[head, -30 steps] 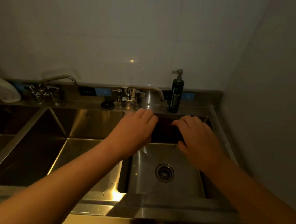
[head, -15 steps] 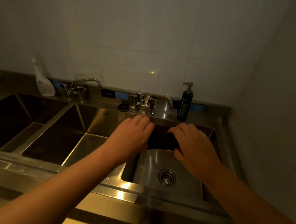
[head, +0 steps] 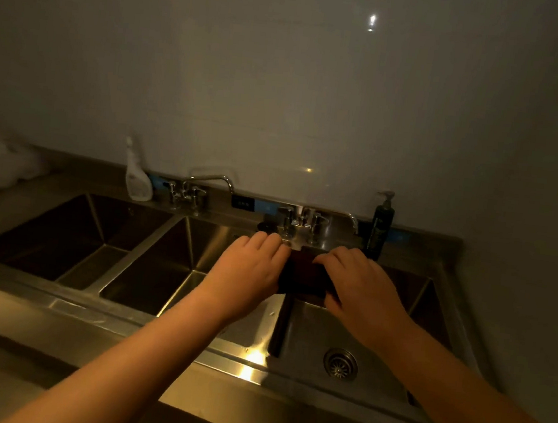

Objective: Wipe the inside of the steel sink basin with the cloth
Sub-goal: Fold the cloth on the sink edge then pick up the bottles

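Since the earlier frame the view is tilting upward while the left hand [head: 247, 273] and right hand [head: 362, 289], both pinching the dark folded cloth [head: 302, 275], are stretching it sideways against the rightmost steel sink basin's [head: 313, 332] back wall.

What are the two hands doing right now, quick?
Left hand: fingers closed on the dark cloth.
Right hand: also gripping the dark cloth, over the right basin.

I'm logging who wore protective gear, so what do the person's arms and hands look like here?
Both forearms are bare with no sleeves in view. The left hand and right hand wear no gloves; no rings, watch or wristband are visible in this dim light.
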{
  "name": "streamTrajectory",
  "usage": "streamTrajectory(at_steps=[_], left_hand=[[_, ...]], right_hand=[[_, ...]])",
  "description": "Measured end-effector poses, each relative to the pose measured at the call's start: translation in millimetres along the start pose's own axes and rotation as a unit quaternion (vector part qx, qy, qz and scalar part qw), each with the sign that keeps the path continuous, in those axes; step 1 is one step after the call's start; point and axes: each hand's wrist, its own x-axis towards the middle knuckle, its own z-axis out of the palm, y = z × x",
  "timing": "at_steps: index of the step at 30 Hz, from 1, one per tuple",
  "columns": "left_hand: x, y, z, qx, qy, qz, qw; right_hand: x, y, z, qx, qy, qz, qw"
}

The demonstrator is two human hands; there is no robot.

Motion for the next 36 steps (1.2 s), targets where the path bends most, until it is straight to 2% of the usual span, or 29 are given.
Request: streamTrajectory(at_steps=[5, 15, 26, 30, 36], left_hand=[[-38, -55, -11, 0.017, -0.006, -0.014, 1.0], [-163, -209, -29, 0.14, -0.023, -0.045, 0.989], [-302, -329, -21, 0.157, -0.078, -0.171, 0.969], [-330, -363, -19, 0.144, -0.096, -0.223, 0.959], [-351, -425, -1, 0.159, -0.156, -0.255, 0.941]], right_hand=[[35, -57, 13, 0.01, -0.002, -0.008, 1.0], [136, -224, 65, 0.024, -0.014, -0.077, 0.997], [223, -380, 124, 0.047, -0.043, -0.213, 0.975], [256, -419, 144, 0.056, -0.054, -0.25, 0.965], [312, -465, 185, 0.074, -0.073, -0.283, 0.954]])
